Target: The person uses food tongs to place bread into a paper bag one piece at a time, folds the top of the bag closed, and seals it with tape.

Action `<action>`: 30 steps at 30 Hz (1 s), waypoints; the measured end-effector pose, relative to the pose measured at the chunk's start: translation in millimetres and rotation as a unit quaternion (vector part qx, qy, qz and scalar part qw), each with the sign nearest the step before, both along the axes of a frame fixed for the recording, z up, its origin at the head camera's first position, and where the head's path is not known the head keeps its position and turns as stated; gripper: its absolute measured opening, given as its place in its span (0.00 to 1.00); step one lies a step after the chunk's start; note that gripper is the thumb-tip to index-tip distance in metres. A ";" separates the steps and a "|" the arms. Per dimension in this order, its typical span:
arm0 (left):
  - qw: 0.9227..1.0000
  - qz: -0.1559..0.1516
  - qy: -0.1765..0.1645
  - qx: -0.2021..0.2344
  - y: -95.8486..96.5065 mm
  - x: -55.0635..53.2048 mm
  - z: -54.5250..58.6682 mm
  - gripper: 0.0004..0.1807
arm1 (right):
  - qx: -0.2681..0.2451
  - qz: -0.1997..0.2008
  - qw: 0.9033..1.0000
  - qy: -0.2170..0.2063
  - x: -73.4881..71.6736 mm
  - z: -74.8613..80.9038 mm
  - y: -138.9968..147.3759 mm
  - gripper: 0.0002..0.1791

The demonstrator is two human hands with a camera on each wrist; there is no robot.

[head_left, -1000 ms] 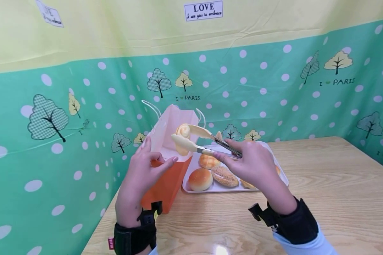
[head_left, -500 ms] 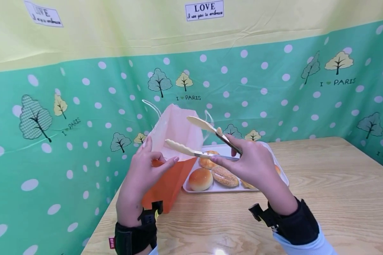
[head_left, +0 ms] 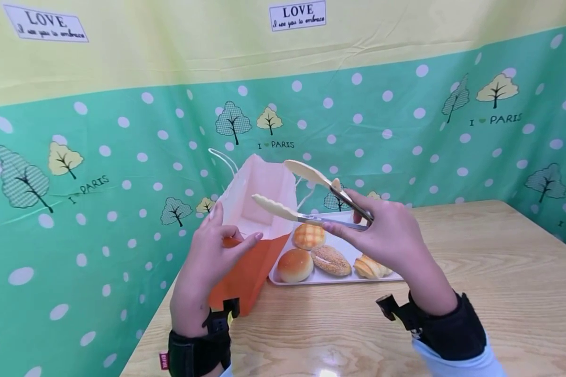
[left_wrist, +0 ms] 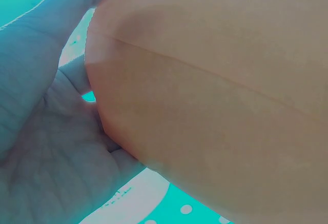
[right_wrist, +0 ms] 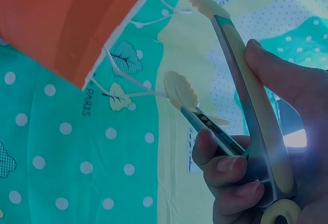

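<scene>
Spread tongs (head_left: pixel 306 217) in the right hand (head_left: pixel 389 233), paper bag (head_left: pixel 259 256) in the left hand (head_left: pixel 209 256)

Only the head view shows inside the bag, whose pale mouth tilts toward the camera left of centre; the wrist views give its orange outside. Only there, too, does the tray (head_left: pixel 346 247) appear, at lower centre, just beside the bag. The left wrist view adds the palm side of the left hand at the left of the frame: it holds the bag's edge between thumb and fingers, and the bag's wall fills most of the rest. The right wrist view, at its lower right, shows the thumb on one arm of the tongs, curled fingers round the other, and a ring (right_wrist: pixel 282 212) at their end. The tips stand wide apart; in the head view they hover before the bag's mouth, at centre.

Counted: one bag with two white handles (head_left: pixel 224 159), one pair of tongs with two cream tips, one tray. Four breads show on it: a checked bun (head_left: pixel 308 236), a smooth round bun (head_left: pixel 295 265), an oblong crumb-coated roll (head_left: pixel 331 261) and a ridged pastry (head_left: pixel 371 267); the right hand blocks part of the tray. Two LOVE labels (head_left: pixel 297 15) top the curtain.
</scene>
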State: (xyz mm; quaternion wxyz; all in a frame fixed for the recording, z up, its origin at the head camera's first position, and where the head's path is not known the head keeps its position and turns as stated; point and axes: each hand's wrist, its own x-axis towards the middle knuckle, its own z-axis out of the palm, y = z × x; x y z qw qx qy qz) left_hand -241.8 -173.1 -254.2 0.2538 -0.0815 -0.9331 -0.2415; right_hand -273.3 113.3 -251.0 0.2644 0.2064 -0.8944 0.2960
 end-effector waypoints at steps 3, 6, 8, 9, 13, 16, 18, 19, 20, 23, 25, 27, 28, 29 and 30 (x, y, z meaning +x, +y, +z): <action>1.000 0.000 0.001 -0.001 -0.7 -0.5 -1.3 0.20 | -0.013 -0.010 1.000 -0.018 0.5 3.2 9.8 0.44; 1.000 0.003 0.000 0.001 -1.7 -0.9 -2.4 0.20 | -0.027 -0.024 0.999 -0.029 -0.4 6.3 22.9 0.44; 1.000 0.003 0.001 0.001 -2.6 -1.3 -3.4 0.20 | -0.036 -0.041 0.998 -0.030 -1.8 7.3 32.7 0.42; 1.000 0.003 0.001 0.001 -2.9 -1.4 -3.7 0.20 | -0.036 -0.051 0.998 -0.029 -2.7 7.6 37.8 0.42; 1.000 0.001 0.004 0.001 -4.1 -2.1 -5.3 0.20 | -0.019 -0.097 0.995 -0.034 -7.2 6.3 56.3 0.43; 1.000 0.002 0.004 0.000 -4.4 -2.4 -5.7 0.20 | 0.019 -0.119 0.991 -0.056 -11.1 4.2 66.6 0.47; 1.000 0.002 0.003 0.000 -4.3 -2.5 -5.4 0.20 | 0.053 -0.124 0.987 -0.084 -14.2 3.0 71.5 0.50; 1.000 0.002 0.002 0.001 -4.3 -2.6 -5.4 0.20 | 0.072 -0.123 0.985 -0.098 -15.6 2.3 73.4 0.51; 1.000 0.002 0.002 0.002 -4.3 -2.7 -5.4 0.19 | 0.092 -0.120 0.982 -0.113 -17.4 1.4 74.8 0.53; 1.000 0.000 0.001 0.004 -4.4 -2.8 -5.1 0.20 | 0.142 -0.099 0.973 -0.151 -24.6 -3.2 77.2 0.52; 1.000 0.000 0.001 0.004 -4.1 -2.8 -4.8 0.20 | 0.167 -0.074 0.969 -0.165 -30.3 -8.5 76.6 0.51; 1.000 0.000 0.002 0.003 -3.8 -2.8 -4.5 0.20 | 0.190 -0.043 0.965 -0.175 -34.9 -13.9 74.5 0.48; 1.000 0.000 0.001 0.002 -3.6 -2.8 -4.4 0.20 | 0.199 -0.026 0.963 -0.179 -36.8 -16.4 72.7 0.46; 1.000 0.000 0.001 0.003 -3.4 -2.8 -4.3 0.20 | 0.209 -0.013 0.961 -0.181 -38.0 -18.8 70.4 0.45; 1.000 0.000 0.001 0.003 -3.2 -2.9 -4.2 0.20 | 0.215 -0.001 0.959 -0.186 -39.1 -21.0 68.0 0.43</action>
